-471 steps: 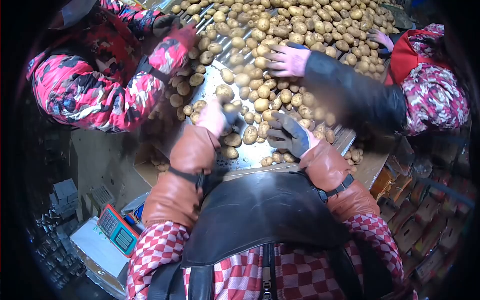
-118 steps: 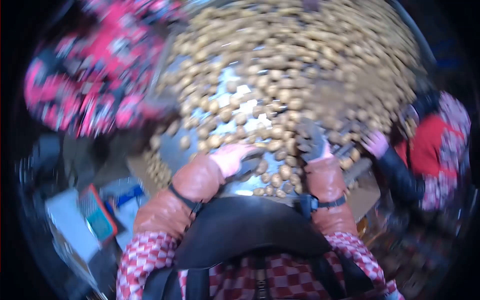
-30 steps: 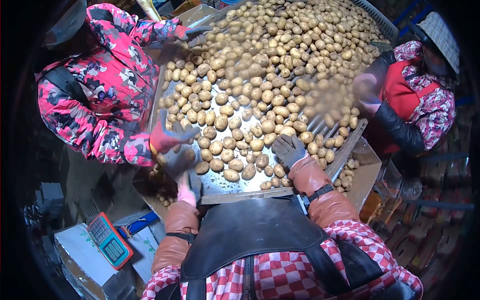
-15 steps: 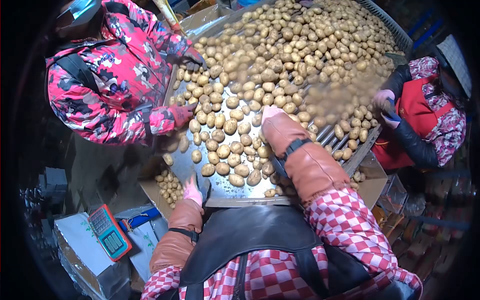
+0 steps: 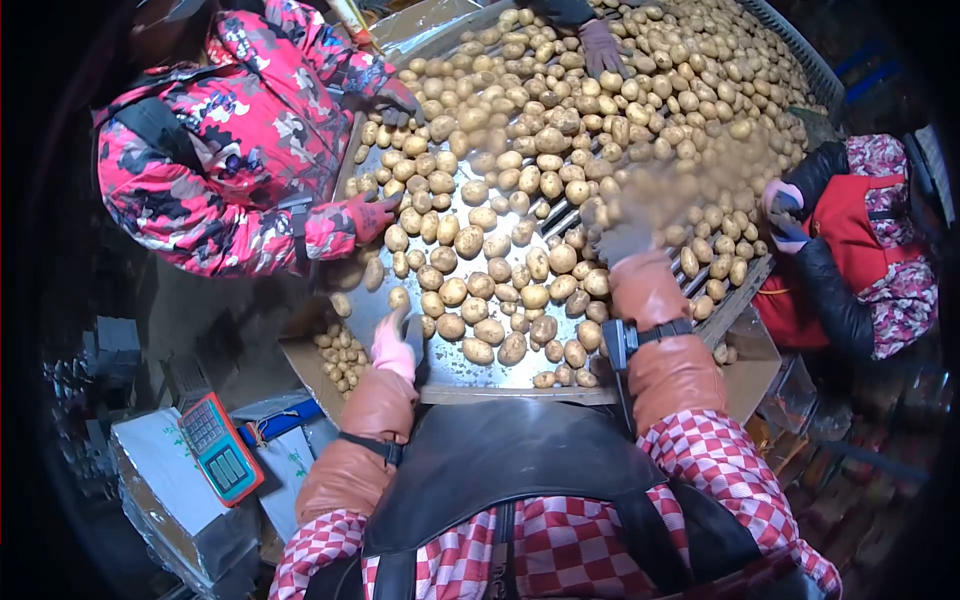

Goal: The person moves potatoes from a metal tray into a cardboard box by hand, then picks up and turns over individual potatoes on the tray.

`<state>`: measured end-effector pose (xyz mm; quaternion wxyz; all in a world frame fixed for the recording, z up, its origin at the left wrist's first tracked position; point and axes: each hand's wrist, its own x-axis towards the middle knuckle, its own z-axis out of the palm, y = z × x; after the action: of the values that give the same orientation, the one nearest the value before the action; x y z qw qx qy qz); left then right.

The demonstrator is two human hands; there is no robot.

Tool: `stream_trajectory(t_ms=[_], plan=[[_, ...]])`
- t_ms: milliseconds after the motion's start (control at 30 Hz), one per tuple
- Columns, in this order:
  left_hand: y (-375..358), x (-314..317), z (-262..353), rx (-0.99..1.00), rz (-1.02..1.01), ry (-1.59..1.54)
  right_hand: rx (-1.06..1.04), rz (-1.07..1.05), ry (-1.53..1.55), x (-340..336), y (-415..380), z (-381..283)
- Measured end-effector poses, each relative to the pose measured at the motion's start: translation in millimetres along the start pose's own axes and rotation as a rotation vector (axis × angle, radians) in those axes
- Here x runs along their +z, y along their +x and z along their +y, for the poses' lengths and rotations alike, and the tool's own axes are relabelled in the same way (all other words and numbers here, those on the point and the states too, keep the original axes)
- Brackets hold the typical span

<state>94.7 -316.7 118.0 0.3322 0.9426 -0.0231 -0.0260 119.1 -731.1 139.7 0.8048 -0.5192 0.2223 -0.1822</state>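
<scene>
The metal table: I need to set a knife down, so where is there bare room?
On the table, metal shows between the left hand, the front edge and the nearest potatoes, and between that hand and a lone potato. The far side is packed.

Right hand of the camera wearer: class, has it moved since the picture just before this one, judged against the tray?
Yes. Against the tray's front edge, the right hand has moved to the right.
</scene>
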Motion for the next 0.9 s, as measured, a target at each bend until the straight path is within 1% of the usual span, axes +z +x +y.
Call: stream_trajectory(t_ms=[33,67,100,133,167,200,233,267,300,333,367,400,433,467,533,567,600,633,667,700,733,767,800,833,867,900], plan=[[12.0,7.8,13.3,0.021,-0.033,-0.093,0.211,0.054,0.419,-6.6,-10.3,-10.6],[24.6,5.0,48.7,-0.051,-0.145,-0.175,0.417,0.105,0.839,-12.9,-16.5,-19.1],[41.7,7.9,74.0,0.049,-0.243,-0.099,0.412,0.143,0.886,-18.3,-19.5,-16.9],[56.4,21.6,81.2,0.229,-0.232,-0.089,0.407,0.182,0.934,-25.6,-22.0,-9.7],[73.7,30.5,108.1,0.328,-0.245,-0.013,0.485,-0.038,1.056,-38.5,-25.7,-4.1],[90.0,43.3,122.9,0.446,-0.249,0.027,0.548,-0.008,1.055,-33.7,-34.2,-11.9],[100.3,40.4,154.5,0.428,-0.332,0.124,0.542,-0.117,1.056,-29.9,-39.6,-10.6],[121.5,58.0,162.6,0.561,-0.349,0.145,0.534,-0.231,1.054,-27.9,-41.3,-9.3],[134.7,68.6,178.9,0.553,-0.379,0.272,0.578,-0.227,0.996,-30.0,-38.4,-2.5],[144.4,75.6,195.2,0.593,-0.412,0.426,0.622,-0.221,0.936,-32.5,-36.1,5.2],[160.9,97.2,194.1,0.61,-0.475,0.512,0.598,-0.095,0.796,-25.6,-41.4,4.6],[173.8,116.5,191.0,0.626,-0.537,0.598,0.6,-0.138,0.746,-27.4,-41.2,10.2],[170.1,105.8,209.5,0.611,-0.588,0.73,0.594,-0.055,0.688,-17.2,-49.1,2.7],[178.1,110.5,207.0,0.61,-0.593,0.73,0.589,0.027,0.628,-5.5,-58.6,-5.5],[194.3,120.3,206.1,0.671,-0.643,0.713,0.604,0.042,0.645,-5.9,-57.6,3.7],[199.6,121.2,201.4,0.696,-0.615,0.641,0.605,-0.05,0.646,-9.5,-53.8,10.0],[200.5,120.0,193.6,0.688,-0.622,0.636,0.607,-0.141,0.646,-12.1,-49.4,17.3],[193.6,101.8,198.4,0.401,-0.647,0.307,0.673,-0.278,0.79,-31.4,-37.0,40.6],[188.9,86.6,201.4,0.12,-0.645,-0.016,0.675,-0.281,0.791,-23.6,-32.2,35.7],[179.7,75.4,194.4,0.174,-0.508,0.016,0.662,-0.297,0.787,-6.3,-32.7,24.3],[168.7,75.8,184.6,0.112,-0.339,-0.224,0.655,-0.306,0.788,11.0,-37.1,14.6],[159.4,73.5,181.4,0.16,-0.336,-0.186,0.655,-0.348,0.832,23.5,-38.9,10.3],[149.9,72.7,181.7,0.208,-0.33,-0.15,0.653,-0.418,0.965,27.5,-33.9,27.2],[137.2,49.7,209.1,0.198,-0.487,-0.006,0.634,-0.405,1.061,34.1,-29.8,41.7],[134.4,36.1,226.6,0.261,-0.607,0.113,0.615,-0.393,1.153,39.4,-25.8,50.4],[144.8,40.4,221.9,0.282,-0.545,0.049,0.441,-0.448,0.54,42.8,-22.5,51.7]])
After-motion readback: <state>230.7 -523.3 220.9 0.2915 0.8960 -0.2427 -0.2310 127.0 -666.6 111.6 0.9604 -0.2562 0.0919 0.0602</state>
